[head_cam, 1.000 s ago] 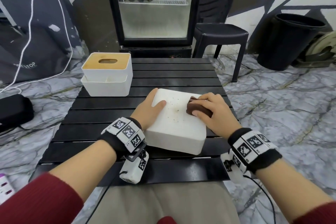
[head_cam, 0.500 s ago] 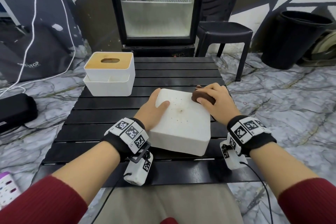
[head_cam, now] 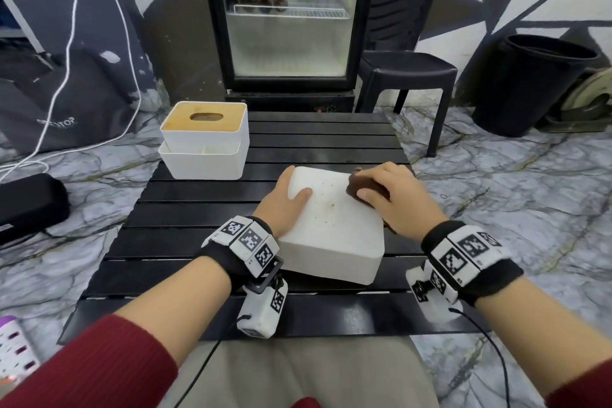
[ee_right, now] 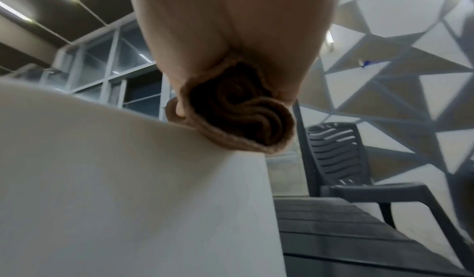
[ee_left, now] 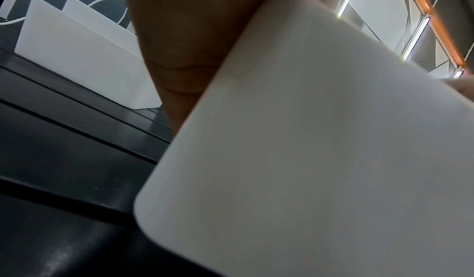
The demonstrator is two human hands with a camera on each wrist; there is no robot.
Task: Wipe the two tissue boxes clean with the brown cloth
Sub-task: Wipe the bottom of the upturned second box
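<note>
Black slats make up the tabletop (head_cam: 324, 139), which stands on a grey marble floor in front of a glass-door fridge (head_cam: 288, 16), with a black chair (head_cam: 407, 69) and a black bin (head_cam: 526, 83) to the right. From the head view, a white tissue box (head_cam: 331, 235) lies flat near the front middle. The left hand (head_cam: 281, 205) holds its left edge, thumb on top. The right hand (head_cam: 394, 199) has its fingers curled round the brown cloth (head_cam: 356, 187) and presses it on the box's far right corner. A second tissue box (head_cam: 205, 139), white with a tan lid, stands at the far left of the tabletop, well apart from the first.

From the left wrist, the palm (ee_left: 184, 44) lies against the side of the near box (ee_left: 320, 159). The other box (ee_left: 82, 58) shows behind it.

From the right wrist, the rolled cloth (ee_right: 243, 117) sits in the curled fingers, touching the top edge of the box (ee_right: 128, 180).
</note>
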